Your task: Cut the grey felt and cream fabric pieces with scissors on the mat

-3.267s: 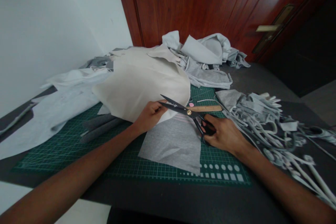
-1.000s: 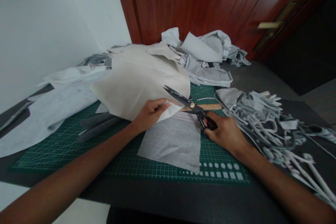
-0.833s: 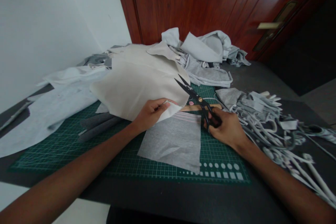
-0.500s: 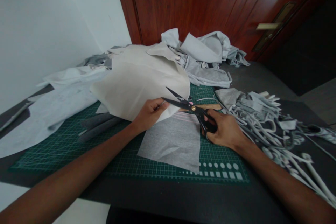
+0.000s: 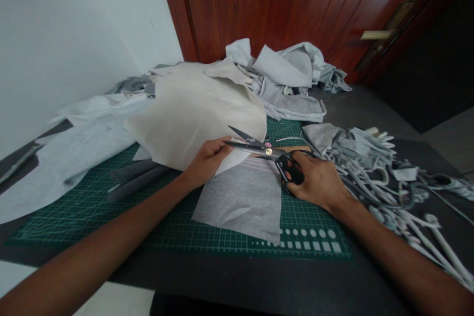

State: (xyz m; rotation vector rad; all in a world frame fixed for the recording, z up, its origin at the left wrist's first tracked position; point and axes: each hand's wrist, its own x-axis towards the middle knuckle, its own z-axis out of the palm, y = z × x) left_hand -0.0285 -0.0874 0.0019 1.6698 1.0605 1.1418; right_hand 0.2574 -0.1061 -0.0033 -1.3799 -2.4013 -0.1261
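Observation:
My right hand (image 5: 316,177) grips a pair of black scissors (image 5: 269,151) by the handles, with the blades parted and pointing left. The blade tips reach the fingers of my left hand (image 5: 207,160). Those fingers are pinched at the lower edge of a large cream fabric piece (image 5: 200,113); exactly what lies between them is partly hidden. Below the scissors, a grey fabric piece (image 5: 240,202) with pale stripes along its top lies flat on a green cutting mat (image 5: 177,239). A wooden strip (image 5: 292,149), perhaps a ruler, shows behind the scissors.
Grey fabric rolls (image 5: 138,180) lie left of my left hand, beside a long white fabric piece (image 5: 74,143). Crumpled grey fabric (image 5: 292,94) is heaped at the back against a wooden door (image 5: 266,5). Cut strips and scraps (image 5: 370,168) are piled on the right.
The scissor blades have come closer together and shifted slightly left. My left hand has also moved a little left, still pinching, and my right hand's grip has tightened on the handles.

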